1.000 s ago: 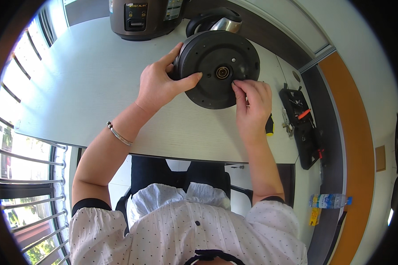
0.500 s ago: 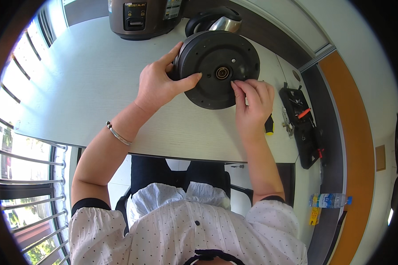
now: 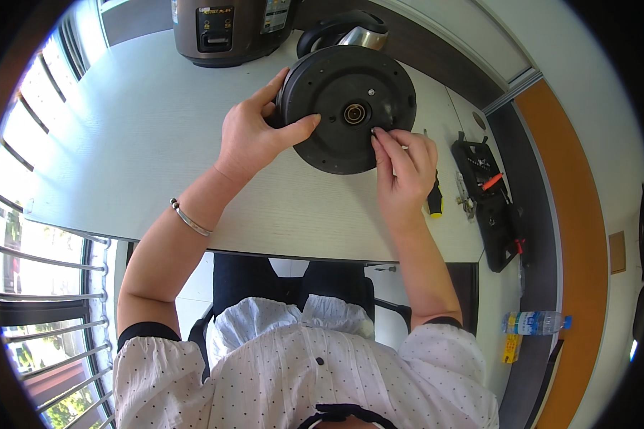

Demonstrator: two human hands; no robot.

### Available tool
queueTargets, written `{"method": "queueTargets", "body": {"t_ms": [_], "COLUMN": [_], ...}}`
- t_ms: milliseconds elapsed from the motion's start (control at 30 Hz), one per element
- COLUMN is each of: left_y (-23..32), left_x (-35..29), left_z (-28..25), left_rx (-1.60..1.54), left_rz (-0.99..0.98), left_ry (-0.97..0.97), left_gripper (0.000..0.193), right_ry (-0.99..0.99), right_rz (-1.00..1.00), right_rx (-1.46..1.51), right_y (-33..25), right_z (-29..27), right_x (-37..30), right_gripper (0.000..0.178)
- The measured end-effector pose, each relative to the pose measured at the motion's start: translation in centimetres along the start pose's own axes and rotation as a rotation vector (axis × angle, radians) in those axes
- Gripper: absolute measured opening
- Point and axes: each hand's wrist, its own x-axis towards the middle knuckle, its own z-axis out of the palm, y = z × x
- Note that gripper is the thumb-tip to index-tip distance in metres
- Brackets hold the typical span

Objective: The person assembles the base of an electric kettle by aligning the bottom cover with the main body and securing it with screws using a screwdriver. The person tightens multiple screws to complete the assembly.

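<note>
A round black base [image 3: 322, 148] with a brass-coloured ring connector at its centre, like the underside of an electric kettle, faces me, tilted up over the table. My left hand [image 3: 254, 136] grips its left edge, thumb on the face and fingers behind the rim. One silver screw [image 3: 371, 92] sits in the face above the connector. Below and right of the connector, my right hand [image 3: 406, 166] pinches a tiny metal piece [image 3: 373, 130], apparently a screw, against the face. Its other fingers are curled, and the hole under the fingertips is hidden.
A brown cooker [image 3: 225, 39] and a black handle with a silver body [image 3: 365, 37] stand at the back. A black-and-yellow screwdriver [image 3: 435, 204] lies right of my right hand. Beyond it are an open black tool case [image 3: 495, 222], loose metal bits [image 3: 464, 194] and a water bottle [image 3: 533, 323].
The round base and both hands have shifted slightly left and up in view. The metal piece now shows more clearly at my right fingertips. Both grips stay the same.
</note>
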Motion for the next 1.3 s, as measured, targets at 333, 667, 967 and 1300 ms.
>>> {"method": "queueTargets", "body": {"t_ms": [333, 667, 967, 1300], "left_y": [-0.2, 0.3, 0.6, 0.9], "left_x": [0.0, 0.0, 0.2, 0.2], "left_z": [-0.1, -0.4, -0.8, -0.6], "left_rx": [0.024, -0.013, -0.001, -0.013], "left_rz": [-0.018, -0.092, -0.130, -0.124], "left_ry": [-0.010, -0.018, -0.035, -0.039], "left_gripper": [0.085, 0.078, 0.078, 0.080], "right_ry": [-0.029, 0.002, -0.258, -1.055], "right_rz": [-0.004, 0.023, 0.213, 0.166], "right_rx": [-0.012, 0.004, -0.130, -0.345], "right_y": [-0.3, -0.3, 5.3, 9.9], "right_z": [-0.2, -0.4, -7.2, -12.6], "right_x": [-0.4, -0.1, -1.6, -5.1], "right_gripper": [0.021, 0.025, 0.028, 0.039]}}
